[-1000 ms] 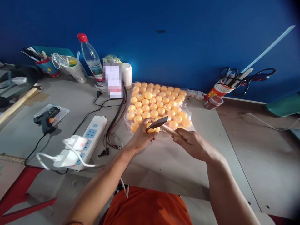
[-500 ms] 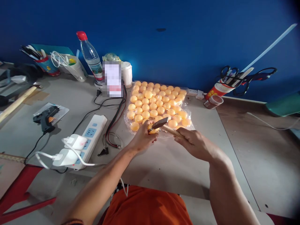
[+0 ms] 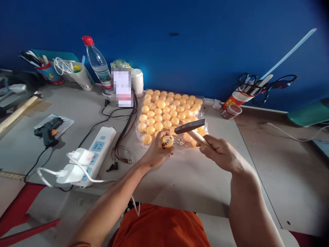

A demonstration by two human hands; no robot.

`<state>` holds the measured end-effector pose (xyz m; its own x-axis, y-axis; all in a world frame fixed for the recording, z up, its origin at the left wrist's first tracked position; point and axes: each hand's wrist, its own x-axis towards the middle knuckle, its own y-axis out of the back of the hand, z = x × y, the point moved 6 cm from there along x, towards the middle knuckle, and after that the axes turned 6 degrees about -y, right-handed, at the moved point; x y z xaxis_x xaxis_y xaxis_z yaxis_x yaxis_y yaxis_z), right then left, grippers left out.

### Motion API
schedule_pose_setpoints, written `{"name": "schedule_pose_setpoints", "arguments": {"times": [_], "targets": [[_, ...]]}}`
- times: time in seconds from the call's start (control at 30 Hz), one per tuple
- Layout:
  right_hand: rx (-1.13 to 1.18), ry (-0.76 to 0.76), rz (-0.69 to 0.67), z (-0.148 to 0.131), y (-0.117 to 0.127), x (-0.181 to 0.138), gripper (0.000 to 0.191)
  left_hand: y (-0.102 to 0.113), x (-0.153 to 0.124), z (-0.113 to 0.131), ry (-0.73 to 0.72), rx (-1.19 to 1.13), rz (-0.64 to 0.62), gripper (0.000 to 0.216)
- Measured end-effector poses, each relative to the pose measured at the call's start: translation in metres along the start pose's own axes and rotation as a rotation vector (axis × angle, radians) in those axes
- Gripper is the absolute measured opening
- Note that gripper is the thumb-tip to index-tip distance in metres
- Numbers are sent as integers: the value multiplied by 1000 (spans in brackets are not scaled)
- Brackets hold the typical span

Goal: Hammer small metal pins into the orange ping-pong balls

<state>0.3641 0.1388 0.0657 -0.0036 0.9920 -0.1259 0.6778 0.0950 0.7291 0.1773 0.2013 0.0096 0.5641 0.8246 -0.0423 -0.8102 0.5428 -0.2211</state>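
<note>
My left hand (image 3: 156,151) pinches one orange ball (image 3: 167,141) with a dark mark on top, held just above the grey table near the front edge of a clear bag of several orange balls (image 3: 164,111). My right hand (image 3: 221,153) is closed round the wooden handle of a small hammer (image 3: 190,126). The dark hammer head hangs a little above and to the right of the held ball, not touching it.
A white power strip (image 3: 99,147) with plugs and cables lies to the left. A black glue gun (image 3: 49,128) sits further left. A water bottle (image 3: 97,63), cups and a white jar stand by the blue wall. A tipped can of scissors (image 3: 244,93) lies back right.
The hammer head was resting on the held ball; my right hand has lifted it up and to the right, clear of the ball. My left hand keeps the ball in place.
</note>
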Motion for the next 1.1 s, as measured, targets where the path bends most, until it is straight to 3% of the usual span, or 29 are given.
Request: {"name": "schedule_pose_setpoints", "arguments": {"times": [0.13, 0.3, 0.5, 0.67, 0.77, 0.87, 0.97, 1.1], "targets": [[-5, -18, -12, 4, 1, 1, 31, 0, 1, -1, -28, -32, -9, 37], [-7, -22, -129, 2, -6, 3, 32, 0, 1, 2, -67, -14, -8, 33], [79, -9, -121, -1, -3, 3, 31, 1, 0, 3, -16, -53, 26, 37], [-38, 10, -128, 1, -10, 4, 29, 1, 0, 3, -4, -71, 12, 35], [31, -34, 34, 7, 0, 3, 27, -2, -2, 4, 1, -125, -30, 36], [102, -135, 377, 22, 24, 1, 26, -4, -4, 5, 24, -227, -78, 35], [1, -251, 651, 41, 38, 5, 24, -2, -4, 4, 48, -337, -71, 37], [-134, -424, 704, 75, 36, 21, 39, 4, 0, 0, 88, -446, 10, 36]]}}
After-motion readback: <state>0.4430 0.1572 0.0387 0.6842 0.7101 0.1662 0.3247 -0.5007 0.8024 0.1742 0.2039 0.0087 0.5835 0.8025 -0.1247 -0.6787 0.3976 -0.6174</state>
